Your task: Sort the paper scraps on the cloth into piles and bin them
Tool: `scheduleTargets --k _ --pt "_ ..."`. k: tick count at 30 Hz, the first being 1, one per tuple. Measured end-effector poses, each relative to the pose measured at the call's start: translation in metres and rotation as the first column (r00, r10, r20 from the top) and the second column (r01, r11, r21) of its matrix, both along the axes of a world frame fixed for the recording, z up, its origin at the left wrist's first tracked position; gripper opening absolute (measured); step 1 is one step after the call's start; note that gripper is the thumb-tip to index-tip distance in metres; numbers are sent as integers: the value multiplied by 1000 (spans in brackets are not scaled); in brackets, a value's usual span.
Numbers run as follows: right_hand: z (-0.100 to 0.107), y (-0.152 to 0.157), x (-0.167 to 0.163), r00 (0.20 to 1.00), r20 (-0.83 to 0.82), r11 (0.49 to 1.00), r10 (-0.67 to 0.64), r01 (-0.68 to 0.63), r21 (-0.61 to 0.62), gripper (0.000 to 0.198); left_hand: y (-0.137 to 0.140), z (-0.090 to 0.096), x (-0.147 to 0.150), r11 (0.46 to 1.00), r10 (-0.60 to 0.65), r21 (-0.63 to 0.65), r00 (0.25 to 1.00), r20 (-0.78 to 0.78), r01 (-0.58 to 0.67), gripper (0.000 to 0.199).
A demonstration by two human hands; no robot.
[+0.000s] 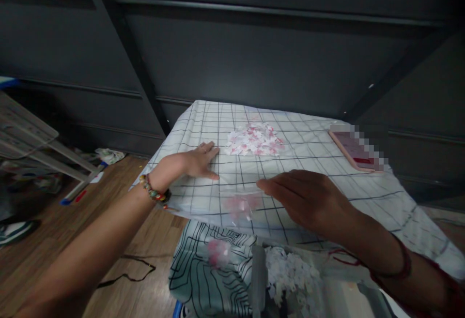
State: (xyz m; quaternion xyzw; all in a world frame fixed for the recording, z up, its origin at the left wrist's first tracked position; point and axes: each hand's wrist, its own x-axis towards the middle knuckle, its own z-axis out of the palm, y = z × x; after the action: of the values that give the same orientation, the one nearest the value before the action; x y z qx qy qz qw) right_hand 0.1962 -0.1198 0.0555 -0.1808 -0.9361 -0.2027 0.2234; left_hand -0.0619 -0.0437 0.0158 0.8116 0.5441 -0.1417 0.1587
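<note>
My left hand (199, 160) rests palm down on the white checked tablecloth (308, 143), its fingers apart and holding nothing. To its right lies a heap of small white and pink pieces (254, 140), thin like scraps of plastic or paper. My right hand (312, 202) is over the near part of the cloth, fingers stretched out close together, with nothing seen in it. Just left of its fingertips, a blurred cluster of pink and clear pieces (242, 204) is at the cloth's front. Another blurred pink clump (218, 252) appears lower, over a green patterned fabric (192, 265).
Below the table's front edge, a grey container (258, 279) holds many whitish pieces (290, 269). A pink-edged phone (352, 149) lies at the right. Behind the table stands a dark panel wall (232, 56). A metal ladder-like frame (72, 163) and a shoe (16, 231) are at left.
</note>
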Motion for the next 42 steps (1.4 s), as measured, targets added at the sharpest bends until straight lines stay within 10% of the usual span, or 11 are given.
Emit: scheduleTargets --k 7,28,42 --pt "-2 -9 13 951 90 955 -294 290 62 22 -46 -23 -26 987 -107 125 994 33 102 68" --pt "20 -69 -26 993 115 995 -23 34 -96 28 -62 -30 -40 960 -149 240 989 7 143 57" --pt "11 -48 -1 995 65 990 -81 88 -113 31 -63 -26 -34 978 -119 175 993 3 116 59"
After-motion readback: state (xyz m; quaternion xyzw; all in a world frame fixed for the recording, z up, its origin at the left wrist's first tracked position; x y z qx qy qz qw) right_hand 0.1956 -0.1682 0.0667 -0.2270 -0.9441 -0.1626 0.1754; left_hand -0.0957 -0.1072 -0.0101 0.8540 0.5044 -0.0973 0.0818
